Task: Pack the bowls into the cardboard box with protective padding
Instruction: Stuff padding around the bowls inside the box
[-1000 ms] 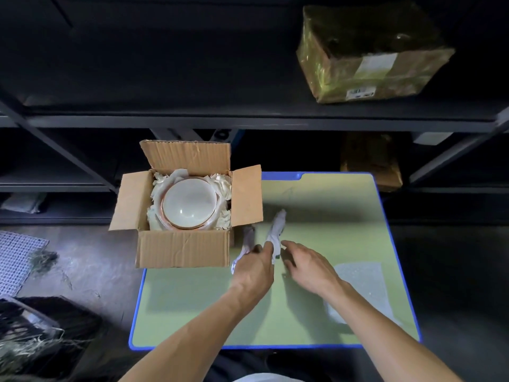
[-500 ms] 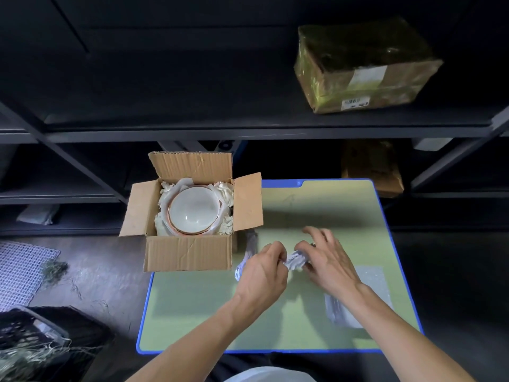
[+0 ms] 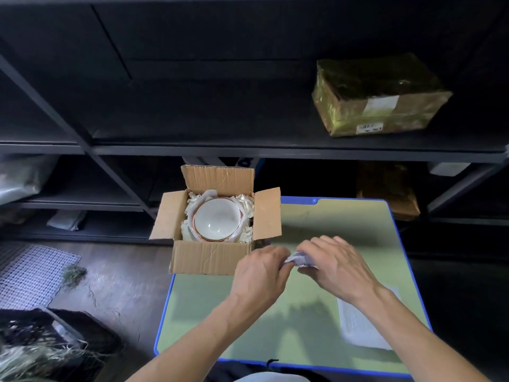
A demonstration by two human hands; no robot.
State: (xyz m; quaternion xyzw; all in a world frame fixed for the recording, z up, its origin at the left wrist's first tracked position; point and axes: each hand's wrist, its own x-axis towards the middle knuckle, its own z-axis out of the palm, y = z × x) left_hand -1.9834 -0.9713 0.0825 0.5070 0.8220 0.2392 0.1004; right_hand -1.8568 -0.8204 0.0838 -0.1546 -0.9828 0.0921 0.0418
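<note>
The white, gold-rimmed ceramic bowl (image 3: pixel 216 222) sits paper-nested in the open cardboard box (image 3: pixel 212 257), just left of the left hand (image 3: pixel 260 274) and right hand (image 3: pixel 334 264), both gripping crumpled white padding paper (image 3: pixel 300 259).

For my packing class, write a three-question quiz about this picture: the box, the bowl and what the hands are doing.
1. True or false: the white copper-rimmed bowl lies inside the open brown cardboard box, with white padding around it.
2. What do the left hand and right hand grip together? A) crumpled white paper B) tape roll C) a lid
3. Fill in: the tape-wrapped parcel rests on the dark ____.
Key: 1 true; 2 A; 3 shelf.
</note>
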